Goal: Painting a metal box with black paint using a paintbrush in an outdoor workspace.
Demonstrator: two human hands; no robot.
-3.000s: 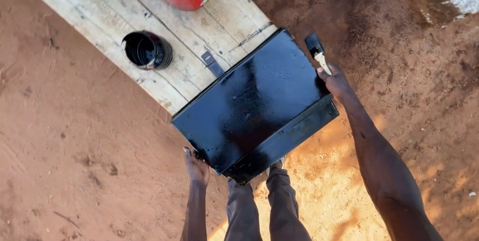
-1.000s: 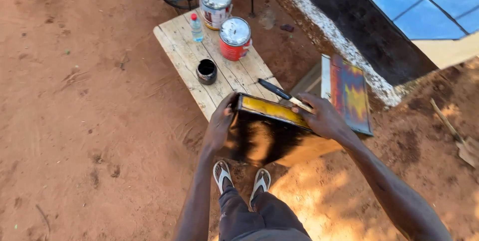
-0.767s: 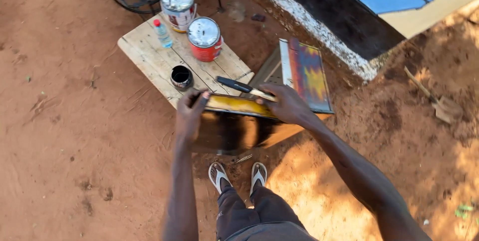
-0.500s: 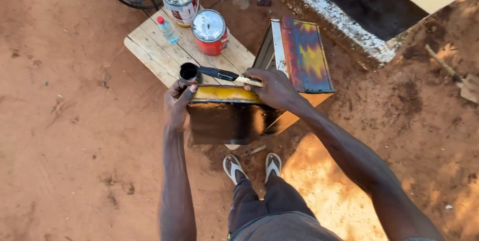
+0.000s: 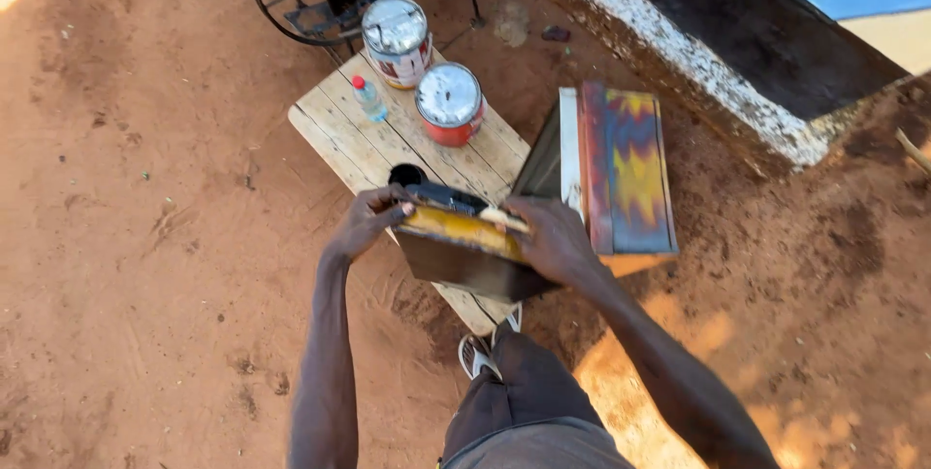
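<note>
Left hand (image 5: 373, 222) clamped on the near-left corner of a black box (image 5: 475, 260) with a yellow-painted upper edge, fingers curled over that edge. Right hand (image 5: 553, 236) closed over the same edge at the right, pinning a paintbrush (image 5: 465, 205) flat along it, pale handle under the fingers, dark bristles pointing left. Box tilted up on edge against the near end of a pale plank table (image 5: 359, 139), apparently so that table and both hands share its weight. Brush kept in the grip, seemingly to leave no hand idle.

Just beyond the left hand, a small black cup (image 5: 407, 176) on the planks, interior dark, contents not discernible. Further back, a red tin (image 5: 449, 105) and a taller white tin (image 5: 396, 39), both lidded, contents hidden. Beside them, a small clear bottle (image 5: 369, 98) with a red cap. Right of the table, a second box (image 5: 621, 173), painted in purple, yellow and blue, resting on red earth (image 5: 145, 236). Sandalled feet (image 5: 485, 348) below the black box.
</note>
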